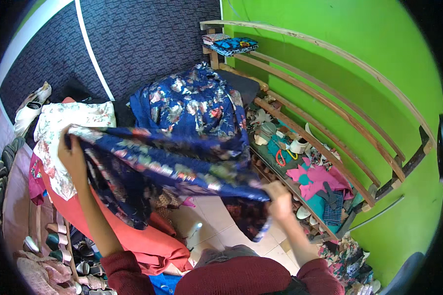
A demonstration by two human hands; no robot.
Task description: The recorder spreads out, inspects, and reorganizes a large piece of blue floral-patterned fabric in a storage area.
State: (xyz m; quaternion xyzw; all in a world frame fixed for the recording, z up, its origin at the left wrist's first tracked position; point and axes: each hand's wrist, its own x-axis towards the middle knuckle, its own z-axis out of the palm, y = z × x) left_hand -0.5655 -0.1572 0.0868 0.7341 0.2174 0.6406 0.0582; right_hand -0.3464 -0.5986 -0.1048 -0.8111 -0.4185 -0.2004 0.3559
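Observation:
A dark blue floral cloth (182, 160) stretches across the middle of the head view, held up between both hands and blurred by motion. My left hand (73, 155) is closed on its upper left corner. On the right, my right hand (279, 200) grips the opposite end, where a loose part hangs down. Beyond the held cloth lies another blue floral fabric (192, 98), bunched up; I cannot tell whether the two are one piece. Close to my left hand, a white floral cloth (74, 115) is spread over a coral-red cloth (118, 216).
A wooden slatted rack (320, 93) lines the green wall on the right, with folded fabrics (234, 45) at its far end. Its lower shelf holds a pink flower-shaped cloth (312, 179) and small items. Shoes (56, 241) stand at the left. Floral fabric (347, 260) is heaped at lower right.

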